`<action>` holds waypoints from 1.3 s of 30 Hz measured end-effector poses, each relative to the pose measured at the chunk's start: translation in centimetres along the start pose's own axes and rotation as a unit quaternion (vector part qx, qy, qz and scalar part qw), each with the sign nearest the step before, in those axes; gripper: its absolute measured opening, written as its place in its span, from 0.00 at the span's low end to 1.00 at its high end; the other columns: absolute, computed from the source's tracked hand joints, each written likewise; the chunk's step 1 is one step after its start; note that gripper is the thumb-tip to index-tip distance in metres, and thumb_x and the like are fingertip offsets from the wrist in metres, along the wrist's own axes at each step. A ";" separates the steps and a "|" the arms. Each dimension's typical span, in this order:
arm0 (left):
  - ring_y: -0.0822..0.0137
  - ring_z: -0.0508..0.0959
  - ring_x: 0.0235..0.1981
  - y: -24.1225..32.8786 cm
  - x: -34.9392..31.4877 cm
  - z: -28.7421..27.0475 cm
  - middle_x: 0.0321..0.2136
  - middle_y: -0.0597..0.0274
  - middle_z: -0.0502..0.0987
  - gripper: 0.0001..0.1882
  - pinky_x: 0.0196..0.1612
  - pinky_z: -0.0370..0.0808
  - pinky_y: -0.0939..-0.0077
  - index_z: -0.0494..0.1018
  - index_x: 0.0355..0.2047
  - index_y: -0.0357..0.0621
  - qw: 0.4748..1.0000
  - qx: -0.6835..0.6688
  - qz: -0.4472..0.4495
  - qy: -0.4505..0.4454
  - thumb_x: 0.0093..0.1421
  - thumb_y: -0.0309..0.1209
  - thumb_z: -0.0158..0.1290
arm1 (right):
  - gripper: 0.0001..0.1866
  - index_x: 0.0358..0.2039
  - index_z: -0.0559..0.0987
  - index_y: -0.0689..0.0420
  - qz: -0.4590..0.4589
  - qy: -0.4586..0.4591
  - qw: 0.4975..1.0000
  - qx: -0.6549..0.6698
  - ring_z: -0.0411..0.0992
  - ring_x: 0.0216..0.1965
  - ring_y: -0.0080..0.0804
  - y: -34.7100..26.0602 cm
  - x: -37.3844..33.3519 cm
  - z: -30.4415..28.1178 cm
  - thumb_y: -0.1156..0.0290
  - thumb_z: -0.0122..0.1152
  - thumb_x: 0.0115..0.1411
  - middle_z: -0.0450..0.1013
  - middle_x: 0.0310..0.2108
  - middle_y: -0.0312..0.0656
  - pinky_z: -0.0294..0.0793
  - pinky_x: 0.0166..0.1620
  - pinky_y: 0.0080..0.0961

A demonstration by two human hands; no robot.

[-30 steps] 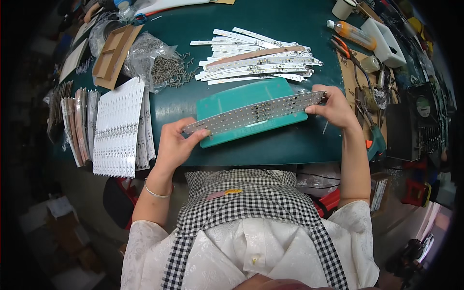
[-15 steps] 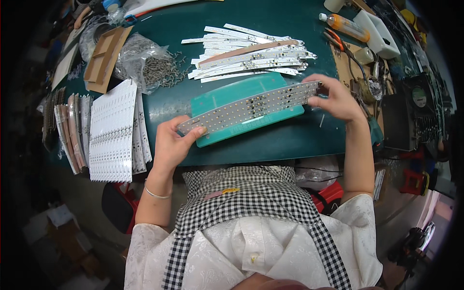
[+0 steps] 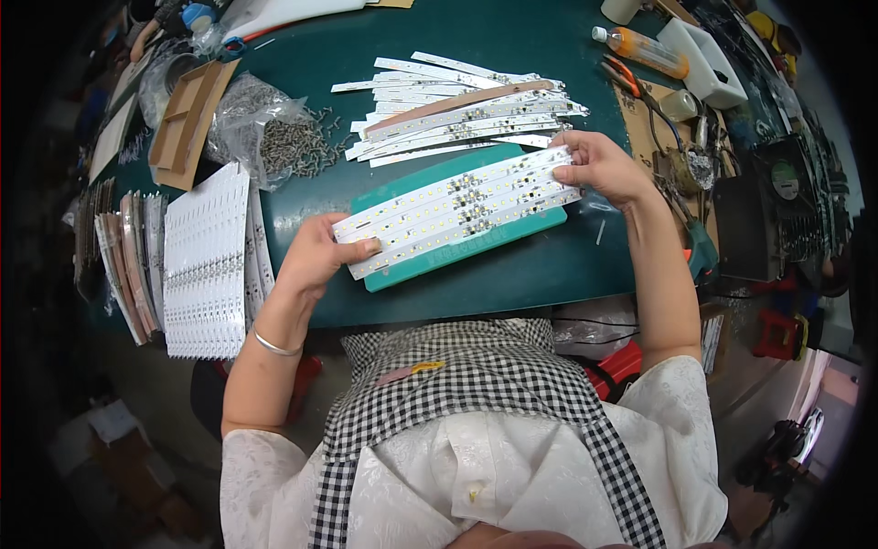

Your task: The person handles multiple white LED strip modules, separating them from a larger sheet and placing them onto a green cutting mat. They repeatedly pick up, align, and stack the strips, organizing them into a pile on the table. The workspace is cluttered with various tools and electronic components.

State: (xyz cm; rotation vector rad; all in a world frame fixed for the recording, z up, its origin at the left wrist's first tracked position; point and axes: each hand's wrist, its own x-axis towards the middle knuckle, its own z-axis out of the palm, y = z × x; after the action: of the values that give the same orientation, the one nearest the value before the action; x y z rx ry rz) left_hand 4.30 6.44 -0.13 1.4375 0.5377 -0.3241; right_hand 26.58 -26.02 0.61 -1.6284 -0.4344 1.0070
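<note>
A white LED circuit board panel point(image 3: 416, 222), scored into several long strips, is held at its two ends. My left hand point(image 3: 315, 256) grips the left end, thumb on top. At the right end, my right hand point(image 3: 604, 171) closes on the edge with thumb and fingers. Beneath the panel lies a green flat block point(image 3: 476, 250), mostly covered by it, on the dark green tabletop. Just beyond is a loose pile of narrow white LED strips point(image 3: 402, 80), with one copper-coloured strip point(image 3: 466, 105) on top.
On the left stand a stack of white LED panels point(image 3: 206, 270), bundled boards point(image 3: 137, 261), a cardboard tray point(image 3: 190, 123) and a plastic bag of screws point(image 3: 291, 146). To the right are orange-handled pliers point(image 3: 625, 78), an orange drink bottle point(image 3: 647, 52), a white container point(image 3: 700, 66) and a black box point(image 3: 745, 220).
The panel has tilted so its LED face shows more broadly. My right hand has shifted slightly left, and my left hand slightly left too; both keep their grip.
</note>
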 end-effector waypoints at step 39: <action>0.73 0.78 0.35 3.5 -2.4 -1.7 0.36 0.57 0.78 0.12 0.37 0.73 0.83 0.68 0.39 0.36 0.886 -0.175 0.360 0.233 0.55 0.21 0.56 | 0.13 0.37 0.78 0.66 -0.183 0.241 0.953 -0.028 0.72 0.29 0.22 -0.5 4.0 -1.6 0.80 0.65 0.48 0.76 0.28 0.38 0.71 0.34 0.17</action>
State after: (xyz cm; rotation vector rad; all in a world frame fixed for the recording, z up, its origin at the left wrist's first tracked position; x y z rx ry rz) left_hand 3.84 8.24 4.02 1.2542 0.3781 0.7011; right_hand 30.20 -23.91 -0.44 -1.6967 -0.4105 0.3034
